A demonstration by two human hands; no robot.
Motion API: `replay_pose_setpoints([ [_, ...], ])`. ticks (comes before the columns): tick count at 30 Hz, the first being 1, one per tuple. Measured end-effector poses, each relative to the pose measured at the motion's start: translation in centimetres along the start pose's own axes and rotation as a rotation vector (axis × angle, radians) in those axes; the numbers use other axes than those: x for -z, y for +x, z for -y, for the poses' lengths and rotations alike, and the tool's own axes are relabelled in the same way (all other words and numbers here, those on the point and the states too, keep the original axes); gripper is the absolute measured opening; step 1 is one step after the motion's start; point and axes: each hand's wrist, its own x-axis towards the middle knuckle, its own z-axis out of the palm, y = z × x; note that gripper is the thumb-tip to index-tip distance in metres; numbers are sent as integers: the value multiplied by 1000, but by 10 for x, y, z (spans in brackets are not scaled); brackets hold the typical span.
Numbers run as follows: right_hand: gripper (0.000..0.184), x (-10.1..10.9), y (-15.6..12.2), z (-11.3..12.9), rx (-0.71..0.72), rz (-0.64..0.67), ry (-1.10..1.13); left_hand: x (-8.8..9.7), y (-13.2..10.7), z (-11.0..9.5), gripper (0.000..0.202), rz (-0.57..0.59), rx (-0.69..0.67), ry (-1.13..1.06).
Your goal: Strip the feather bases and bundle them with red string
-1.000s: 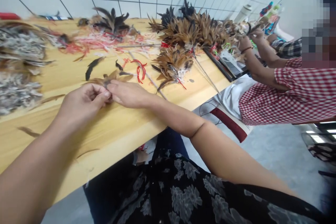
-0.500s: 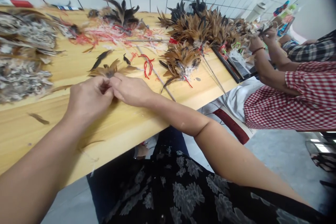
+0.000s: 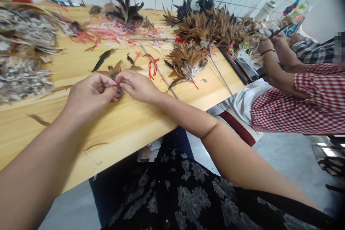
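A short red thread (image 3: 115,85) now shows between the fingertips, where the view a moment ago showed no red, and the two hands have drawn closer around the small brown feather tuft (image 3: 116,74). The left hand (image 3: 90,101) has its grip clenched in a pinch at the base of the tuft, and the right hand (image 3: 138,87) grasps the same spot from the other side with its fingers curled over. Which fingers hold the thread is hidden. The tuft sits between the hands, low over the bench (image 3: 126,129), its base buried in the fingers and its tips fanning outward. Just beyond lie a black feather (image 3: 102,59), a loop of red cord (image 3: 153,67) and a thin stick (image 3: 159,72), with a bunch of brown-and-black feathers (image 3: 185,63) further on. Grey mottled feathers (image 3: 23,79) are heaped at the left. To the right, a co-worker in a red checked sleeve (image 3: 320,104) holds both hands (image 3: 266,46) up beyond a black tray (image 3: 237,65).
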Motion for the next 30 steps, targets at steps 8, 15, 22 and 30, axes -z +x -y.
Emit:
replay_pose_setpoints([
  [8, 25, -1, 0, 1, -7, 26, -97, -4, -8, -23, 39, -26, 73, -181],
  [15, 36, 6, -4, 11, -31, 42, -127, -4, -9, -26, 38, -21, 156, -341],
  [22, 41, 5, -2, 11, -29, 63, -127, -5, -11, -35, 38, -39, 201, -395],
  [30, 40, 6, -5, 16, -33, 92, -150, -5, -10, -33, 40, -49, 172, -286],
])
